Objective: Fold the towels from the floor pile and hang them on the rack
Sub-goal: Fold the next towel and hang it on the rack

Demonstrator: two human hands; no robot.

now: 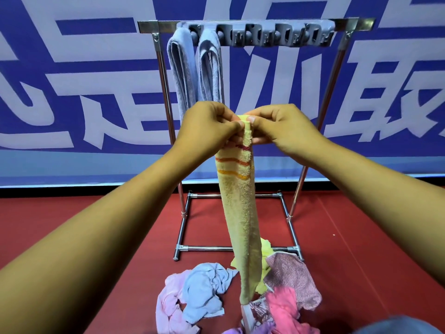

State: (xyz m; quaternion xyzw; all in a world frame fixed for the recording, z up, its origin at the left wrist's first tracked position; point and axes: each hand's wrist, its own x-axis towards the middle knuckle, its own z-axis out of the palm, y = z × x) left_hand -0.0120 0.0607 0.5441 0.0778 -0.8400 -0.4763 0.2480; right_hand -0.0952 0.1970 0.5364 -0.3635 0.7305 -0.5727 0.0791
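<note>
A yellow towel with red and orange stripes hangs straight down, folded lengthwise into a narrow strip. My left hand and my right hand both pinch its top edge, close together, in front of the metal rack. Two folded grey-blue towels hang from the grey clip bar at the rack's left end. The floor pile of pink, blue, yellow and patterned towels lies below, and the yellow towel's lower end reaches down to it.
The rack's metal base frame stands on the red floor just behind the pile. A blue banner wall with large white characters is behind the rack. Several clips on the bar's right side hold nothing.
</note>
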